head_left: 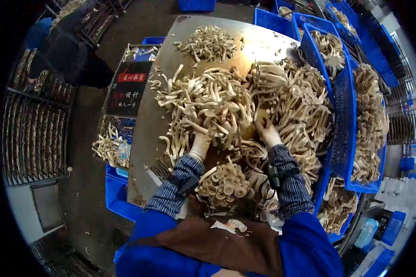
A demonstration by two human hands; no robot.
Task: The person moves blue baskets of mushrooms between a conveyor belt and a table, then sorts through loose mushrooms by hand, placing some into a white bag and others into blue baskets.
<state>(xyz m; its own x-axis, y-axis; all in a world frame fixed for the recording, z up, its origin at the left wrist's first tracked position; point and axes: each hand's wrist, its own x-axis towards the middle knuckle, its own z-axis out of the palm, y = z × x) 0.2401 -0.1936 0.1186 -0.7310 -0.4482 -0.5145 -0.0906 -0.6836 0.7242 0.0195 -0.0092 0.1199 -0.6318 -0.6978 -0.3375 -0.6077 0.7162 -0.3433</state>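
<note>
Beneath left hand (201,144) and right hand (269,133), a metal table (144,124). Right of right hand, a blue basket (341,124) with mushrooms (369,129) inside. Ahead of left hand, touching, a heap of loose mushrooms (210,99). Between hands, nearer to brown apron (222,249), a round mushroom cluster (224,184). On both hands, fingers partly hidden; pinching or only touching, cannot tell.

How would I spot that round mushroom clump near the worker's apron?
Find the metal table, then the brown apron at its near edge. Between the two striped sleeves sits the clump. Its packed round caps face up, unlike the long loose stems beyond it.
</note>
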